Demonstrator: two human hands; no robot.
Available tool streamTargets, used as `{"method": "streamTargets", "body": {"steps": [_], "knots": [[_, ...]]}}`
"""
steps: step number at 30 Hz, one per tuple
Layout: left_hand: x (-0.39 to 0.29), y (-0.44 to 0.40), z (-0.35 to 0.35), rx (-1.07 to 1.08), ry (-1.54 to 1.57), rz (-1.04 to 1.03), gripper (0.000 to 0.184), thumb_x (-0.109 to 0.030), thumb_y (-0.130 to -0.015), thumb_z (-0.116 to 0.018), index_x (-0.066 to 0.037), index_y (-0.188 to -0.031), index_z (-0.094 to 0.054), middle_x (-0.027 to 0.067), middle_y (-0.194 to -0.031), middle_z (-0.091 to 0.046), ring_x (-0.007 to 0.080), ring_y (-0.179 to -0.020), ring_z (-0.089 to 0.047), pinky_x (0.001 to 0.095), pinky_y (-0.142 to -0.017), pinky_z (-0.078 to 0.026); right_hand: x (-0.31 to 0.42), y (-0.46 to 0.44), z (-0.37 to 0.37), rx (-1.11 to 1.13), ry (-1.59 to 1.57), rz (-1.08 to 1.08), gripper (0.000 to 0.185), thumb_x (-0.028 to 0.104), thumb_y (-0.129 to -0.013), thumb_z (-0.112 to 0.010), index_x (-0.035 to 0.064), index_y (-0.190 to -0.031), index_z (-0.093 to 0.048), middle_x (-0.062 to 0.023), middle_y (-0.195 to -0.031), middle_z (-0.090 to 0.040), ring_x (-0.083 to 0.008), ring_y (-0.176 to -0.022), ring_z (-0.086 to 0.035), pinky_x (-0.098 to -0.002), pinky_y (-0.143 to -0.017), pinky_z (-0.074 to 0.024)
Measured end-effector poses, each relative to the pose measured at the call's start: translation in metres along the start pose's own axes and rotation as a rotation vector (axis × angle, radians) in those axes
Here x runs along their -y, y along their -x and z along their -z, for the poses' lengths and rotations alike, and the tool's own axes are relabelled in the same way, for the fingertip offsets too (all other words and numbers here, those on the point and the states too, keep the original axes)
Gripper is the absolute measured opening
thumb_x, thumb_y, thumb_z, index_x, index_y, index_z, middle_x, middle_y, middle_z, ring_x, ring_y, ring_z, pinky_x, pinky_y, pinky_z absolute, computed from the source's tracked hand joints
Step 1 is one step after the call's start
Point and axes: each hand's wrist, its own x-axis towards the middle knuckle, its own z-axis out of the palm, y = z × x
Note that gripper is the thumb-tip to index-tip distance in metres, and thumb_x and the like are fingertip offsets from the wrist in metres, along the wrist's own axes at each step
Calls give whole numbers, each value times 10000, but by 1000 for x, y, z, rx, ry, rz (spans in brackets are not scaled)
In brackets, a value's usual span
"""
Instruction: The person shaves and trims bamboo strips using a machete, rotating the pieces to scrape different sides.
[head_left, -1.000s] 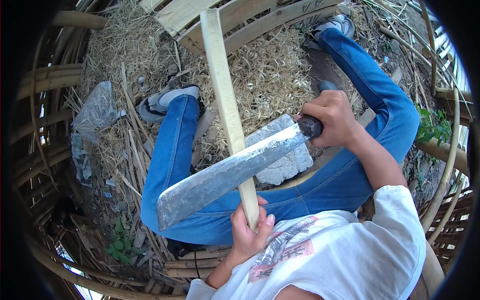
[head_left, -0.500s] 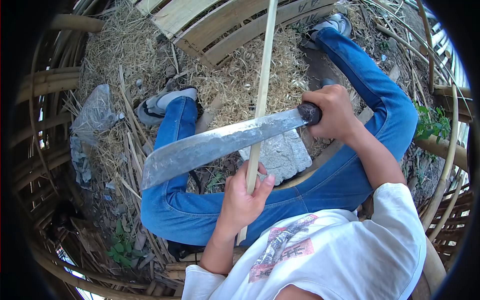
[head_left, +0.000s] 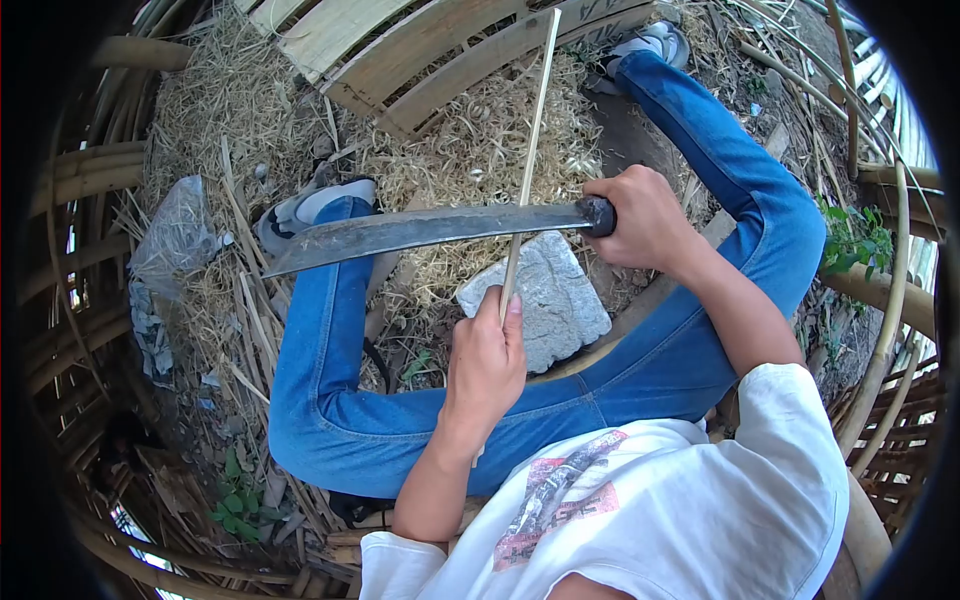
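My right hand (head_left: 642,218) is closed round the dark handle of a machete (head_left: 430,228), whose long blade points left across my view. In my left hand (head_left: 487,362) is a thin bamboo strip (head_left: 535,130), gripped between thumb and fingers near its lower part. The strip runs up and away from me, and the blade crosses over it just above the left hand. Whether the edge touches the strip I cannot tell. Below the crossing, between my legs, lies a rough grey stone block (head_left: 550,305).
Pale shavings (head_left: 470,150) cover the ground ahead, below a slatted wooden crate (head_left: 440,60). A clear plastic bag (head_left: 180,235) lies at left. Bamboo poles (head_left: 895,300) line the right side, and bamboo slats (head_left: 95,180) the left. My jeans-clad legs frame the work area.
The blade has turned from its broad face to a narrower, edge-on view and lies more level. The strip has rotated to look thinner, and my left thumb now points up along it.
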Motion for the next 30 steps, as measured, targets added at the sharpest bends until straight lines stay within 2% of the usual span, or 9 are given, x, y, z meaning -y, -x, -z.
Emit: {"method": "streamTargets", "body": {"steps": [5, 8, 11, 14, 17, 20, 23, 27, 30], "knots": [[17, 5, -8, 26, 36, 60, 316, -233, -1089, -464, 33, -982, -595, 202, -640, -567, 387, -569, -603, 454, -560, -434, -8, -4, -20, 81, 75, -31, 143, 138, -593, -662, 65, -713, -689, -170, -630, -640, -398, -682, -667, -487, -686, -539], [16, 4, -5, 32, 16, 100, 277, -189, -1076, -477, 45, -971, -579, 275, -621, -572, 491, -628, -625, 524, -540, -432, -6, -11, -25, 125, 120, -45, 147, 142, -582, -664, 60, -703, -681, -171, -643, -647, -397, -703, -672, -491, -699, -540], [14, 4, -2, 48, 11, 136, 290, -212, -1068, -509, 49, -964, -584, 273, -624, -582, 484, -627, -632, 517, -544, -447, -4, -13, -25, 114, 110, -47, 141, 145, -579, -666, 62, -693, -673, -168, -646, -648, -399, -715, -672, -501, -719, -539], [18, 6, -2, -9, 75, 7, 313, -256, -1052, -560, 42, -961, -588, 252, -599, -584, 462, -592, -637, 506, -536, -458, -7, -16, -19, 96, 131, -50, 150, 142, -581, -669, 65, -709, -687, -167, -645, -647, -402, -715, -670, -503, -730, -542], [16, 11, 3, 17, 80, 51, 330, -279, -1029, -613, 38, -944, -584, 226, -583, -590, 432, -564, -644, 487, -521, -463, -13, -20, -15, 48, 163, -79, 194, 140, -594, -670, 66, -763, -728, -180, -658, -652, -407, -722, -671, -502, -745, -546], [14, 21, 7, 41, 74, 66, 301, -261, -1008, -650, 4, -885, -577, 156, -584, -557, 319, -502, -582, 403, -521, -439, -28, -25, -4, -16, 114, -163, 237, 121, -634, -656, 52, -836, -760, -217, -681, -655, -421, -740, -672, -497, -756, -545], [8, 22, 2, 54, 112, 73, 306, -263, -988, -680, 4, -889, -571, 121, -549, -531, 264, -469, -563, 384, -502, -429, -33, -27, 11, -23, 12, -278, 248, 76, -679, -623, 29, -876, -766, -257, -711, -657, -445, -754, -667, -494, -762, -539], [6, 23, 1, 46, 135, 88, 301, -250, -962, -717, 3, -909, -563, 81, -521, -505, 188, -449, -537, 352, -481, -410, -14, -19, -1, 87, -50, -201, 203, 75, -651, -633, 25, -813, -745, -238, -696, -652, -440, -733, -660, -487, -742, -540], [8, 24, -1, 39, 129, 80, 288, -229, -950, -730, 0, -913, -559, 68, -518, -501, 164, -448, -527, 339, -477, -403, 4, -14, -1, 45, 33, -88, 195, 79, -615, -642, 35, -779, -736, -228, -681, -645, -431, -726, -662, -488, -736, -538]]}}
